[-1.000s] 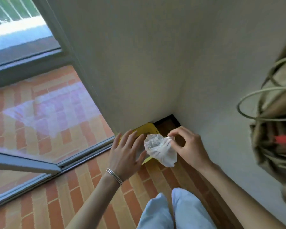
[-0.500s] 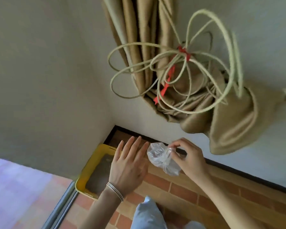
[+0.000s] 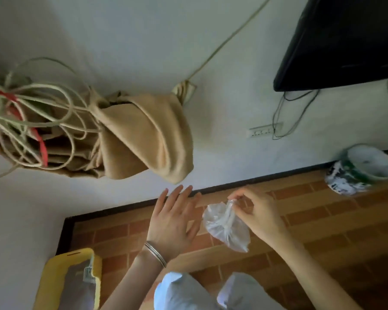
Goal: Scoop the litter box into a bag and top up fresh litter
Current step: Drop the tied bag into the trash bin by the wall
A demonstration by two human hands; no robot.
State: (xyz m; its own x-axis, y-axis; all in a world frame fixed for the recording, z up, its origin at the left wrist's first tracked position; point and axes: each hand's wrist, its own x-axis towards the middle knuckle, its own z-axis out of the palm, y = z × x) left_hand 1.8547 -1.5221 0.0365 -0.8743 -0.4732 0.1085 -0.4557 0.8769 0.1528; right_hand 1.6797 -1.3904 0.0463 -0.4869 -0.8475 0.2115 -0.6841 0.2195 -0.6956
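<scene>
Head view, one frame.

- Your right hand (image 3: 261, 218): thumb and fingers (image 3: 234, 198) clamped on the twisted neck of the clear plastic bag (image 3: 227, 229). The bag hangs below the pinch, held in the air over the brick floor (image 3: 323, 222). It looks filled out; I cannot tell what is inside.
- Your left hand (image 3: 174, 222): flat, palm away from you, fingers straight and slightly apart, holding nothing. It sits just beside the bag on its left, with a narrow gap between thumb and plastic. Thin bangles (image 3: 156, 253) on that wrist.
- Yellow litter box (image 3: 54, 267): on the floor in the corner, bottom left, well apart from the bag. Grey litter (image 3: 72, 291) shows inside the rim.
- Your knees (image 3: 182, 291), in pale trousers, at the bottom edge between the box and your right forearm.
- Background: a tan curtain bundle (image 3: 143, 135) with looped cords (image 3: 31, 104) against the wall; a green-and-white tub (image 3: 363, 171) on its side at the skirting, far right.
</scene>
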